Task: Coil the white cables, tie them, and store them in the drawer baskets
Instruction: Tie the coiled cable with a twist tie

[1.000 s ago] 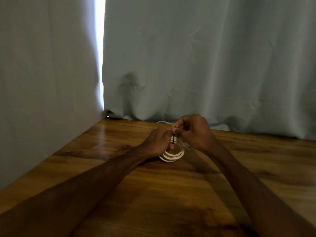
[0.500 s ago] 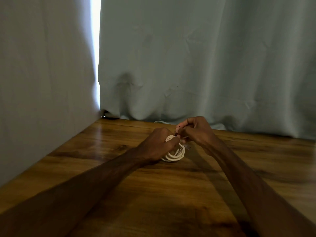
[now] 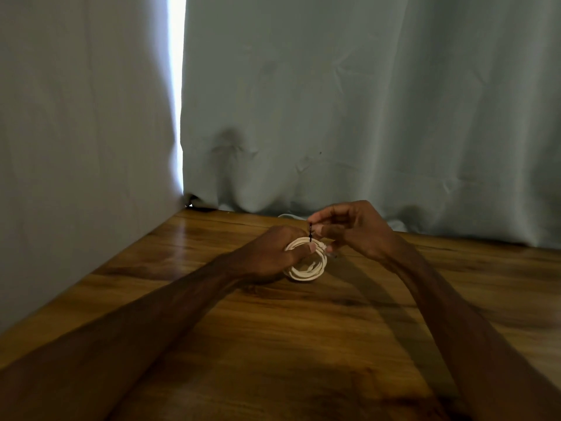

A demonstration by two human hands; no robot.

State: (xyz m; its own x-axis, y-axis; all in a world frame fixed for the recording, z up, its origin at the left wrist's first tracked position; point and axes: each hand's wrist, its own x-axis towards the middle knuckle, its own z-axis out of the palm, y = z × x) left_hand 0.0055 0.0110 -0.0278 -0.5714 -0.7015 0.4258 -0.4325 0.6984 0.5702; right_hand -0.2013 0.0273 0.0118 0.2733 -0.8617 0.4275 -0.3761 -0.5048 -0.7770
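Gripping white cable coil (image 3: 307,271), left hand (image 3: 268,253); black tie (image 3: 310,234) in right hand (image 3: 353,230).

Place: I read a curtained-off work corner, home or studio I cannot tell | Evidence: wood-grain table (image 3: 303,344), pale cloth drapes (image 3: 364,117) hung behind and at left | Light: bright slit (image 3: 177,86) between them

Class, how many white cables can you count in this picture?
2. One coil rests on the table, held by the left hand; a second cable peeks from under the curtain. More may be hidden.
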